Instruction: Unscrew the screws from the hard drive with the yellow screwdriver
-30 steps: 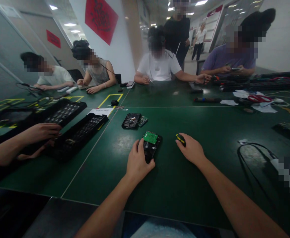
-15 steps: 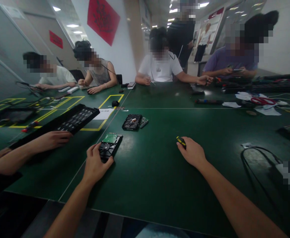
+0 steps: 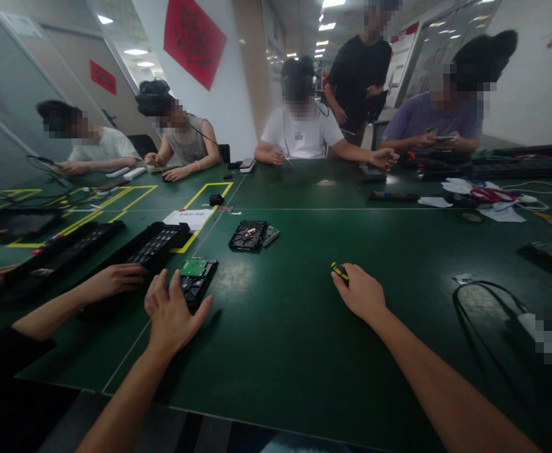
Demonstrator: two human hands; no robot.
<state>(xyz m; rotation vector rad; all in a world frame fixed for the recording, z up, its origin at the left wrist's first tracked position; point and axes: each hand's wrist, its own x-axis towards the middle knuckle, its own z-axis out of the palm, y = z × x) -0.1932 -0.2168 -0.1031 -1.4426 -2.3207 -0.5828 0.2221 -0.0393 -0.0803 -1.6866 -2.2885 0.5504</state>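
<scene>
A black hard drive point(image 3: 197, 282) with a green circuit board on top lies on the green table point(image 3: 295, 327), left of centre. My left hand point(image 3: 171, 313) rests just behind it with fingers spread and lifted, touching its near edge at most. My right hand point(image 3: 361, 293) lies on the table to the right, its fingers curled over a small black and yellow tool point(image 3: 338, 272).
A second hard drive point(image 3: 248, 234) with a loose board lies further back. A co-worker's hand point(image 3: 115, 279) holds a black tray point(image 3: 151, 248) at my left. A black cable point(image 3: 488, 308) loops at the right. Several people sit around the table's far side.
My left hand slid the hard drive from the centre to the left, then loosened its grip and opened. The co-worker's trays shifted. My right hand stayed put.
</scene>
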